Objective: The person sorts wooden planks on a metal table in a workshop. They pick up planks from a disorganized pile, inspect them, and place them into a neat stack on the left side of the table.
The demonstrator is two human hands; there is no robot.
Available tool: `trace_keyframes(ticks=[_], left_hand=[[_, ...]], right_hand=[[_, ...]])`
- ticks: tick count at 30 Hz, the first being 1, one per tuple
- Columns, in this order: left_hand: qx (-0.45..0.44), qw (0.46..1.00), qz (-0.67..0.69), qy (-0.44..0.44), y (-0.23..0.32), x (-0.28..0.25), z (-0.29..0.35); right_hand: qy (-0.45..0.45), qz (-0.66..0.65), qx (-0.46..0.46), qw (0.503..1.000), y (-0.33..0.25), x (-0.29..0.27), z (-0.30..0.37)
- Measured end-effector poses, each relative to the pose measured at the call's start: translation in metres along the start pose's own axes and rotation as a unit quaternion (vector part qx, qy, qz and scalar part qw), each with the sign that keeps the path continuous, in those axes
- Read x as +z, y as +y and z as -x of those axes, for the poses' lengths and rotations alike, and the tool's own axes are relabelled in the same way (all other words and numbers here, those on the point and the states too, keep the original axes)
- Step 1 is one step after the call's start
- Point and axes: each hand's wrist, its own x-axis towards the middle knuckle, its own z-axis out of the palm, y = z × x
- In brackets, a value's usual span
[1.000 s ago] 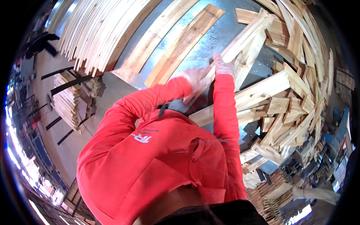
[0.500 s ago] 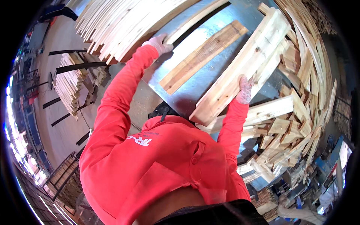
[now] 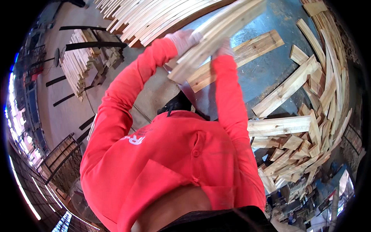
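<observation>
Two light wooden boards, blurred by motion, slant between my hands above the blue metal table. My gloved left hand is closed on their left edge, close to the near end. At the right edge my right hand grips a board, its fingers partly hidden behind the wood. Beneath them a browner board lies flat on the table, partly covered by my right hand and the held boards. The stack of narrow planks is just beyond my left hand.
To the right, a single board lies slanted on the table beside a heap of offcuts. Long strips curve along the far right edge. At left, another plank stack sits among dark metal bars.
My right hand has moved left from the right side of the table, bringing wood toward my left hand. The boards have come together between both hands, and one board remains at right.
</observation>
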Motion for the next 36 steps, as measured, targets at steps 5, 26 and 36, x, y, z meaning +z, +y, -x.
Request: trace_keyframes(ticks=[5,26,36], left_hand=[[-0.129,0.972,-0.185,0.068,0.004,0.022,0.003],[0.128,0.809,-0.484,0.308,-0.049,0.002,-0.013],[0.035,0.921,0.351,-0.162,-0.007,0.138,0.014]], right_hand=[[-0.237,0.193,0.089,0.948,-0.029,0.015,-0.036],[0.103,0.189,0.363,0.907,-0.016,-0.019,0.011],[0.061,-0.812,0.125,0.568,-0.001,-0.063,0.036]])
